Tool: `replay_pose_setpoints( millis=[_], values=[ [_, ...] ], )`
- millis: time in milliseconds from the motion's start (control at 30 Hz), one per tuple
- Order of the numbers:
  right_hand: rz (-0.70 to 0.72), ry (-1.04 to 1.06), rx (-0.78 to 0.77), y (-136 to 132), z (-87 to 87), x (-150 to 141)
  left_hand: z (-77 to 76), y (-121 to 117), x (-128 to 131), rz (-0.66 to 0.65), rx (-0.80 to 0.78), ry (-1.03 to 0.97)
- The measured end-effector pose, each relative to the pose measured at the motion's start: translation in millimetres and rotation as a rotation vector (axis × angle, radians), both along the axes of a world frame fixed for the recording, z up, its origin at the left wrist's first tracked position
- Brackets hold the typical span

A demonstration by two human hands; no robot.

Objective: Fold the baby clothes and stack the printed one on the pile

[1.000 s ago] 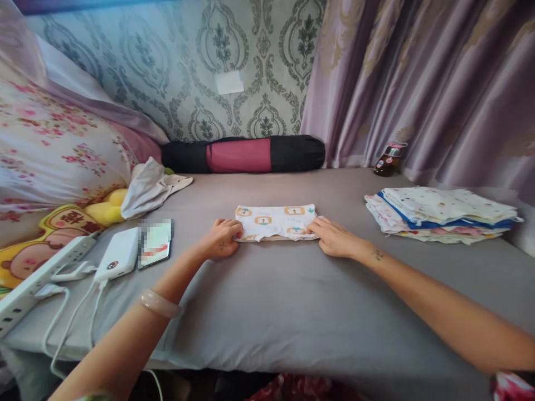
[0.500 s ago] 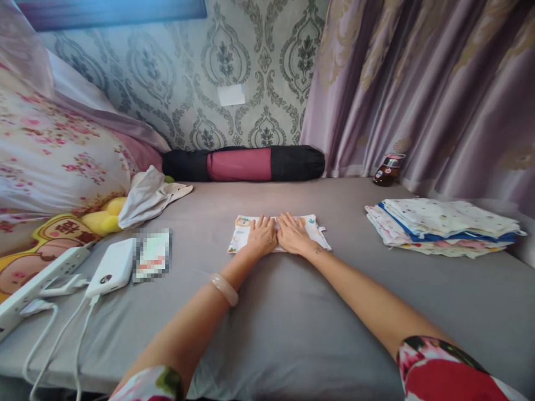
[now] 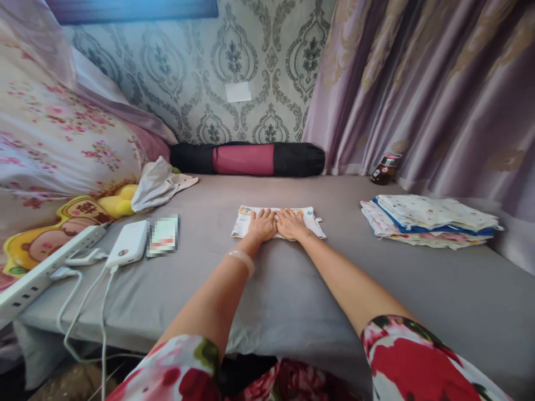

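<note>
A small folded white cloth (image 3: 311,225) with printed figures lies flat on the grey sheet (image 3: 292,289), a small tag at its right edge. My left hand (image 3: 263,224) rests palm down on the cloth's left-middle part, its fingers stretched out; a pale bangle (image 3: 242,260) circles that wrist. Pressed flat just right of it is my right hand (image 3: 291,224), fingers pointing forward and also stretched. The two hands meet near the middle of the cloth and cover much of it. Neither hand grips anything.
To the right sits a stack of folded cloths (image 3: 434,214), with a dark bottle (image 3: 385,170) behind. A black and maroon roll (image 3: 244,160) lies along the wall. At left are a white power bank (image 3: 127,243), cables, a power strip (image 3: 50,273), and a plush toy (image 3: 50,236).
Both hands stay flat on the cloth in nearly the same place. The camera view has shifted, showing more of the sleeves and the bed's front edge.
</note>
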State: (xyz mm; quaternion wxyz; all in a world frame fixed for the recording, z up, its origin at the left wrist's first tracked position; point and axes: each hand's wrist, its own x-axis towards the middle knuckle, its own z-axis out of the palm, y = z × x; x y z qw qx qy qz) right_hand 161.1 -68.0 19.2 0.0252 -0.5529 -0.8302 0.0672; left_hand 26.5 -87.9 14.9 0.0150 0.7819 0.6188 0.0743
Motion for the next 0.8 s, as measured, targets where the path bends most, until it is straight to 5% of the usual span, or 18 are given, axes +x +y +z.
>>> replay_pose_setpoints(
  millis=[800],
  values=[
    [-0.024,0.032,0.015,-6.3,2.7,-0.9,3.0,1.3,-1.1,-0.021,-0.064,0.042]
  ],
)
